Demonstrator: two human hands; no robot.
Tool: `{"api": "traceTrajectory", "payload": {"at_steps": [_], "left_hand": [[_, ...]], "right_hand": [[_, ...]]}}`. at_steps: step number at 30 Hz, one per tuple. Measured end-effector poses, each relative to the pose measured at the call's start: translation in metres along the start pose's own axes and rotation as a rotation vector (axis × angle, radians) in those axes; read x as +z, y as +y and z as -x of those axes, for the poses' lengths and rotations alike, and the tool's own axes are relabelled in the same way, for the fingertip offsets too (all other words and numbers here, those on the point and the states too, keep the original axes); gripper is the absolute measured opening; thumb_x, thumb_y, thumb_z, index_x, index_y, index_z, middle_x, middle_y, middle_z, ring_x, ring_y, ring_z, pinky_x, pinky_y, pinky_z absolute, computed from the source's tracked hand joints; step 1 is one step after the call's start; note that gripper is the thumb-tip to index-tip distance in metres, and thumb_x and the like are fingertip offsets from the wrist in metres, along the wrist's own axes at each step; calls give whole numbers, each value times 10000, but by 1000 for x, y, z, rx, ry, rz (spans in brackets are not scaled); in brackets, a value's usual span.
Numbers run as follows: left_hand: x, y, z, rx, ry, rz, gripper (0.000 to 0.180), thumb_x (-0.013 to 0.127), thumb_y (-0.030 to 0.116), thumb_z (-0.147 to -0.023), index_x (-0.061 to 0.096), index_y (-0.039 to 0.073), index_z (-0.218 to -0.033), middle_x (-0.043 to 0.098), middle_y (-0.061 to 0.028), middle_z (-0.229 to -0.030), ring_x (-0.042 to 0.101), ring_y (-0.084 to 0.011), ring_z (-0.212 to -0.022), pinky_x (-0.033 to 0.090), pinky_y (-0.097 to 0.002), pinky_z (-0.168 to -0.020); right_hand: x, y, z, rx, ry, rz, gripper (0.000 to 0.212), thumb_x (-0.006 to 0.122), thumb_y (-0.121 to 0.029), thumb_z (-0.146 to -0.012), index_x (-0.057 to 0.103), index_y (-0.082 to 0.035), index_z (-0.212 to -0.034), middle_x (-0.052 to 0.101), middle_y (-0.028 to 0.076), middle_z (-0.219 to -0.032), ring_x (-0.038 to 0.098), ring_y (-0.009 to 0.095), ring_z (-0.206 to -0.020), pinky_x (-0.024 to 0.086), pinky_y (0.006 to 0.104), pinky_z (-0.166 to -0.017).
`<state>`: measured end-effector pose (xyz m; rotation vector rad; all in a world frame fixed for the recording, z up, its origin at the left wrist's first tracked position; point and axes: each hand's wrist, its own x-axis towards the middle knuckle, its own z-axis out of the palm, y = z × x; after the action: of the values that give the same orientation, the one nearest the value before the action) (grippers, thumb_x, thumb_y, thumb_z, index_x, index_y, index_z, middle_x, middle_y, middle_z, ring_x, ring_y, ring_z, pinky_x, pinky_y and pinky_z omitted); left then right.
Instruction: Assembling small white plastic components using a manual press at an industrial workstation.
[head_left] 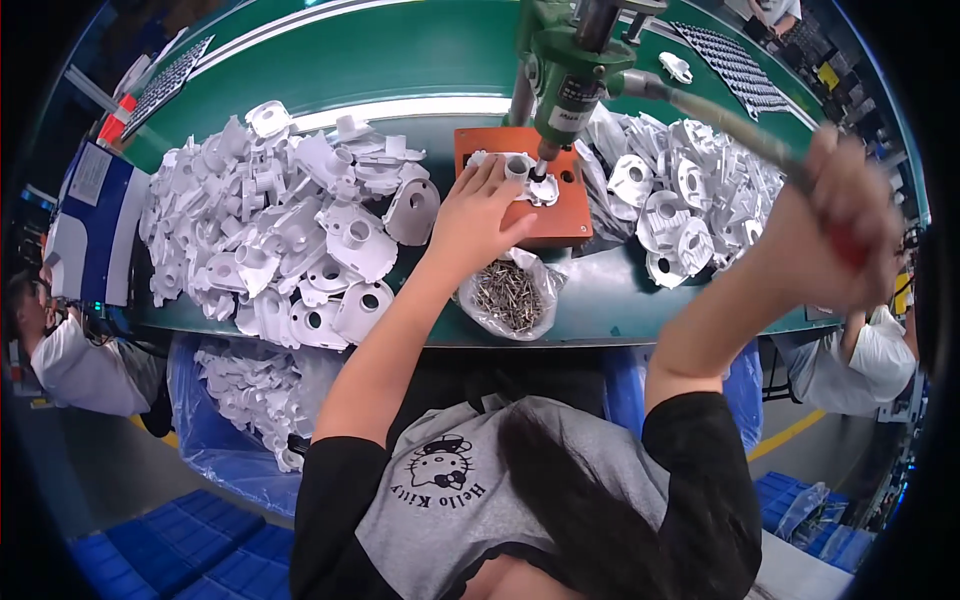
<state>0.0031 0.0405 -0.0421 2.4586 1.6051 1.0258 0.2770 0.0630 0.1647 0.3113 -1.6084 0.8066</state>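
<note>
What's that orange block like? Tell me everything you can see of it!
The orange block looks like a smooth, hard, boxy slab with a dark hole near its right edge. It lies flat beneath the green machine, just beyond the bag of screws. A white part sits on top, with the left hand partly over it.

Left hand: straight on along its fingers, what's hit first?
The left hand first meets the white part under its fingertips; beyond, probably the press column, though depth is unclear.

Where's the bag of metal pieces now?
Head view, centre: the bag sits on the bench, in front of the orange block, right of the left forearm.
</note>
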Motion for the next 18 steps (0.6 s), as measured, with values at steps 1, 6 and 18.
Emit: {"api": "traceTrajectory", "payload": {"at_steps": [1,6,18], "left_hand": [[3,0,-2,11,17,6,472,657,348,-805,529,37,-1136,507,-185,-1302,410,-353,-1278,317,-447,-1072],[-2,5,-1,-166,-16,82,632,669,357,-778,453,-41,-1218,543,-220,-1223,479,-384,-1195,376,-430,-1031],[-47,-10,-75,-84,-429,-58,395,627,335,-775,525,91,-1068,599,-120,-1066,540,-326,-1079,416,-461,-910]], "right_hand": [[20,-6,25,-36,81,291,303,501,-299,-716,314,-147,-531,365,-4,-561,319,139,-593,215,346,-619],[85,-7,161,100,404,738,303,476,-324,-841,441,-94,-647,508,95,-698,531,297,-771,346,500,-909],[60,72,-90,820,413,659,502,529,-336,-894,443,-56,-1302,549,96,-1129,486,192,-1007,375,308,-869]]}}
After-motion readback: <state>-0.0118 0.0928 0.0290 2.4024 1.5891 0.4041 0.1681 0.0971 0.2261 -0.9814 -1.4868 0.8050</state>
